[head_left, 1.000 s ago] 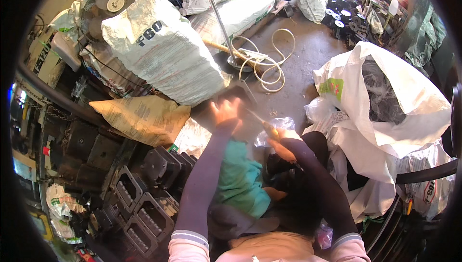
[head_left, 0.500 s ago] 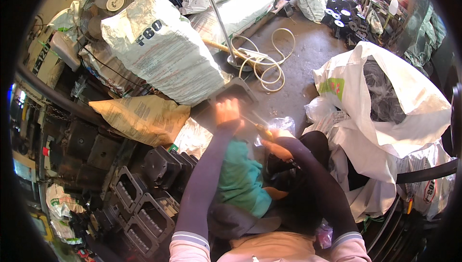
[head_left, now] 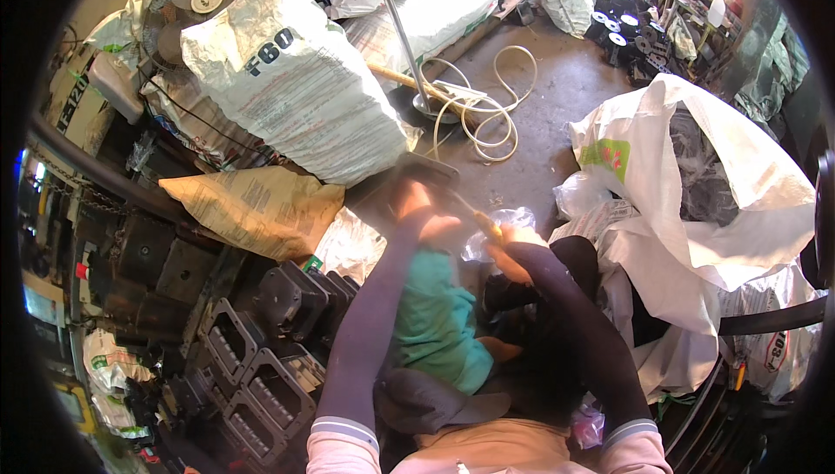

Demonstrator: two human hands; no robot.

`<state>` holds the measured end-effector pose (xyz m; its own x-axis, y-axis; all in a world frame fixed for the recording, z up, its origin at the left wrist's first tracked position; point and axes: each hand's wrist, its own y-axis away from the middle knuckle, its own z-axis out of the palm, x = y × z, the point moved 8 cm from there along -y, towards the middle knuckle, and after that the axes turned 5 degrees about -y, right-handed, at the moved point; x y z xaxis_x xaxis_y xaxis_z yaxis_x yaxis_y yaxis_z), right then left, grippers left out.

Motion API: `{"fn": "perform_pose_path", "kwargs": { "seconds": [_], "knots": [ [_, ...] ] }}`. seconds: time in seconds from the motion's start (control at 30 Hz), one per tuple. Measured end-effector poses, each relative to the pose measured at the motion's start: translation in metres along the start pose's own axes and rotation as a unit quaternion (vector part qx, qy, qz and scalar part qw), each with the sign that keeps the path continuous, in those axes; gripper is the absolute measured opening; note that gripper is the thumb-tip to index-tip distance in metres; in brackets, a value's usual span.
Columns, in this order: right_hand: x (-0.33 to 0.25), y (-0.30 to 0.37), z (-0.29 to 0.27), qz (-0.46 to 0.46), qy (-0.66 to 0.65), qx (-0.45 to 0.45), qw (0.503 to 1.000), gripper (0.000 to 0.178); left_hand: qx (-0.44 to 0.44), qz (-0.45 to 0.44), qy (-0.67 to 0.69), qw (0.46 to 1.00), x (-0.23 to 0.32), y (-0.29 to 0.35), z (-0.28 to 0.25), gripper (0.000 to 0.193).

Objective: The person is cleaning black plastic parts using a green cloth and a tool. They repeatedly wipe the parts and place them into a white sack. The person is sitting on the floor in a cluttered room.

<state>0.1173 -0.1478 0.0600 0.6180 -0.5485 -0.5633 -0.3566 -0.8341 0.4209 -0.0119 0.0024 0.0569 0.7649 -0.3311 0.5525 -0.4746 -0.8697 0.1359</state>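
Note:
My left hand (head_left: 417,206), smeared by motion, grips a dark, roughly rectangular frame-like part (head_left: 441,171) above my lap. In my right hand (head_left: 517,244) is a slim tool with a yellowish handle (head_left: 492,231). Its thin shaft points up and left toward the dark part; the tip is too blurred to make out. Clear crumpled plastic (head_left: 513,218) shows just beyond my right hand. A green cloth (head_left: 437,326) lies over my lap, beneath my left forearm.
Several black moulded housings (head_left: 277,396) are stacked at my left. An open white sack (head_left: 639,239) with dark contents stands at my right. Ahead are a full white sack (head_left: 296,91), a pale looped hose (head_left: 509,117) and a red-topped metal rod (head_left: 396,26). A yellow-brown sack (head_left: 252,213) lies at left.
My left hand and the dark part have shifted and tilted slightly, the part now lying a little lower and to the left. My right hand with the tool has moved slightly right.

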Motion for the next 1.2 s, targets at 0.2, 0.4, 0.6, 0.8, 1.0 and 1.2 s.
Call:
{"fn": "perform_pose_path", "kwargs": {
  "seconds": [0.2,0.4,0.6,0.8,1.0,1.2],
  "knots": [
    [-0.014,-0.004,-0.006,-0.084,-0.063,0.030,0.994,0.050,-0.149,0.028,0.068,0.986,-0.033,-0.031,0.048,0.083],
    [0.002,-0.007,0.024,-0.044,0.008,0.037,0.998,0.047,-0.075,0.042,0.253,0.964,-0.086,-0.072,0.069,0.061],
    [0.005,0.012,0.052,-0.020,0.006,-0.016,1.000,0.037,-0.053,-0.009,0.361,0.931,-0.126,-0.096,0.081,0.058],
    [-0.008,0.015,0.044,-0.012,-0.008,-0.005,1.000,0.039,-0.064,-0.117,0.479,0.867,-0.133,-0.097,0.082,0.068],
    [-0.006,-0.004,0.001,-0.052,-0.069,0.050,0.995,0.048,0.015,0.003,0.091,0.996,-0.083,-0.054,0.063,0.060],
    [0.010,-0.017,0.002,-0.070,-0.040,0.008,0.997,0.059,0.143,0.322,-0.150,0.924,-0.003,-0.019,0.045,0.046]
  ]
}}
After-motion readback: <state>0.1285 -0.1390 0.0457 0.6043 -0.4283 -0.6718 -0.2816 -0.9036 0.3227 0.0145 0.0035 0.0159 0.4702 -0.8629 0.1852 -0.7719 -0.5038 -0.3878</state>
